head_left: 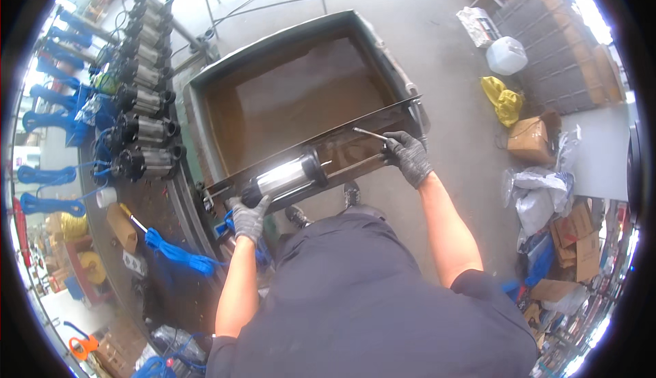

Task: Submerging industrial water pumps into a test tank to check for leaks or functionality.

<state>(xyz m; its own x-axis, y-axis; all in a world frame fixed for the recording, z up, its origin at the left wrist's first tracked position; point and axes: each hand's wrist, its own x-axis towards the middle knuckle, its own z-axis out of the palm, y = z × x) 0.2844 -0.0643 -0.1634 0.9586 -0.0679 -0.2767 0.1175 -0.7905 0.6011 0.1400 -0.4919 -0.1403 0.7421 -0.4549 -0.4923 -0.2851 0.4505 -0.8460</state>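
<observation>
Left hand (249,218) grasped the pump (285,176), already laid along the tank (375,53); right hand (410,158) gripped a rod (370,133), work seemingly unfinished.

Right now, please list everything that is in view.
tank: one, dark green, centre, holding brown liquid
cylindrical unit: one, silver and black, at tank's near edge
metal rod: one, grey, right of the unit
similar units: several, silver and black, row at left
cable bundles: several, blue, left
bench: one, dark, left
jug: one, whitish, right
crumpled item: one, yellow, beside jug
cardboard box: one, brown, right
left hand: one, grey-gloved, at unit's left end
right hand: one, grey-gloved, holding rod
</observation>
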